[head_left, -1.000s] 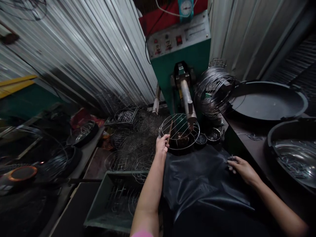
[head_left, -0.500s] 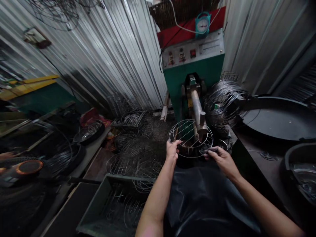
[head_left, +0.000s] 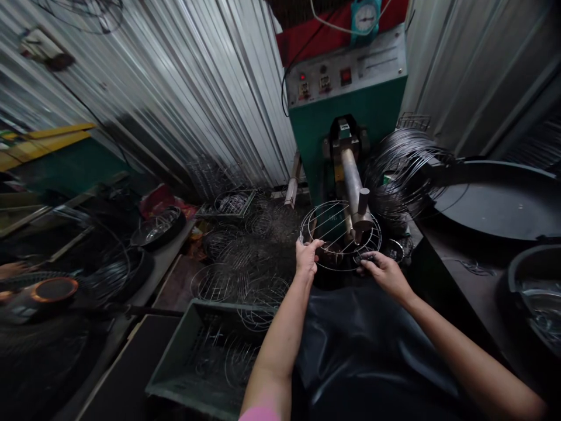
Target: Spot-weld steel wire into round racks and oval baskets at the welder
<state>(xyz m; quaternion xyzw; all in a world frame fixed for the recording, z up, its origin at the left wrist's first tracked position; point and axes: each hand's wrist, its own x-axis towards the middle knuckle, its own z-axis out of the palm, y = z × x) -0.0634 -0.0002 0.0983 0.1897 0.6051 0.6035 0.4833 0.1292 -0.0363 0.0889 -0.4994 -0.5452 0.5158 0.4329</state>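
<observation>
A dark table (head_left: 484, 292) bears two black pans (head_left: 504, 204) and wire pieces (head_left: 475, 267).

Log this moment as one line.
left hand: grips round wire rack | right hand: at rack's near right edge | machine arm: over rack

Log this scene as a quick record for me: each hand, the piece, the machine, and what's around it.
Piece: round wire rack
Left hand: grips the rack's near left rim
Right hand: fingertips at the near right rim; whether they hold anything is too small to tell
Machine: green machine with a metal arm; the arm's end overlaps the rack in view, contact unclear
Right of machine: wire coil
Left of the person: green crate with wire pieces inside
</observation>
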